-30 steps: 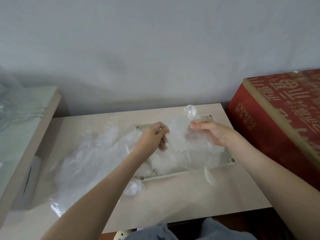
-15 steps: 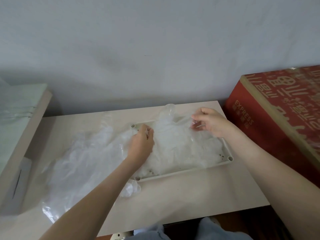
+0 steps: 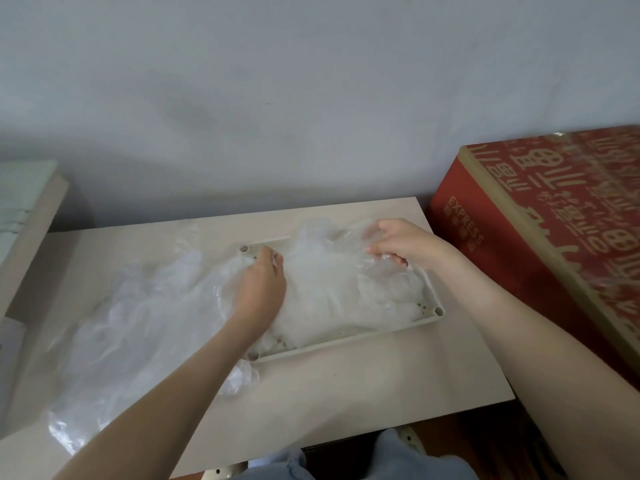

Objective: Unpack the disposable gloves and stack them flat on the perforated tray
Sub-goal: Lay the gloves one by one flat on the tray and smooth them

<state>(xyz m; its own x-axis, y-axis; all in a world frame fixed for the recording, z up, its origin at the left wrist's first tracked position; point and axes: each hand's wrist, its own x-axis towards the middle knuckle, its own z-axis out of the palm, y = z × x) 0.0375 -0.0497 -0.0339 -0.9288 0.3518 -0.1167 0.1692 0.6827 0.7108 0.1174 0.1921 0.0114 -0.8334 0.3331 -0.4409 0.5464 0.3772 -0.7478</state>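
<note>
The disposable gloves (image 3: 329, 292) are thin, crinkled, glossy clear plastic film; the perforated tray (image 3: 349, 338) is matt cream plastic. The counter (image 3: 363, 386) looks smooth and matt; the red cardboard box (image 3: 554, 220) right of the tray wears shiny wrap.

Pale whites and beiges, with one loud red at the right.

Milky, translucent white on the gloves (image 3: 329, 292); cream on the perforated tray (image 3: 349, 338), dotted with small dark holes; clear, glossy sheen on the plastic wrapper (image 3: 117, 344); light beige across the bench (image 3: 363, 393); deep red on the box (image 3: 512, 244), patterned with tan-gold characters, a tan band and the word EXPRESS; flat grey-white on the wall (image 3: 311, 81); faded blue on the denim (image 3: 401, 459).
</note>
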